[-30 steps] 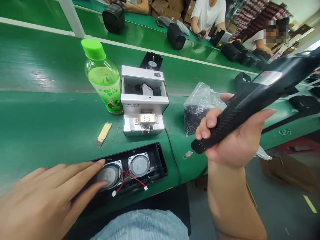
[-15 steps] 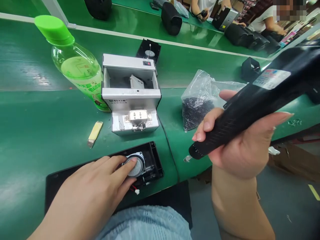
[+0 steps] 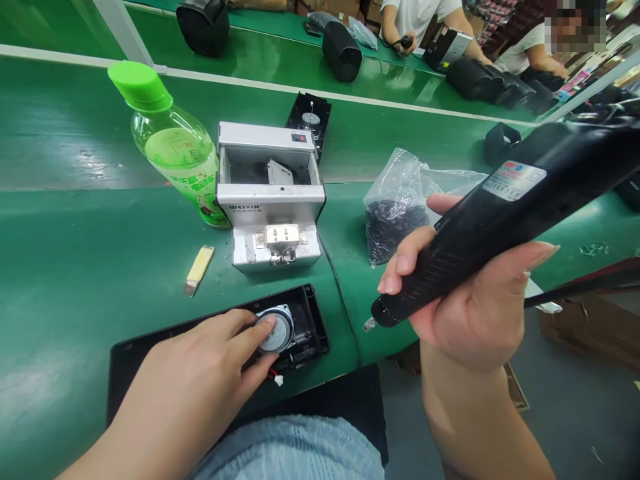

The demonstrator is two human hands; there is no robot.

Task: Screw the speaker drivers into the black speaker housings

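Observation:
My left hand (image 3: 200, 363) rests over a long black plastic housing (image 3: 316, 327). Its fingertips and thumb grip a round speaker (image 3: 280, 332) seated at the housing's right end. A small white connector on red wire (image 3: 279, 380) pokes out below the thumb. Raised to the right, my right hand (image 3: 470, 307) is wrapped around a black electric screwdriver (image 3: 480, 223). Its tip (image 3: 369, 325) points down and left, clear of the housing; whether a screw sits on it I cannot tell.
Beyond the housing stands a silver screw feeder (image 3: 277, 193), with a green-capped bottle (image 3: 175, 157) at its left. A yellow cutter knife (image 3: 199, 270) lies nearby. A clear bag of dark screws (image 3: 393, 223) sits right of the feeder's cable (image 3: 343, 300). Co-workers (image 3: 425, 27) work across the bench.
The view has shifted, so the bench things sit slightly further right and lower. The screwdriver in my right hand has moved a little left and down. My left hand stays on the speaker.

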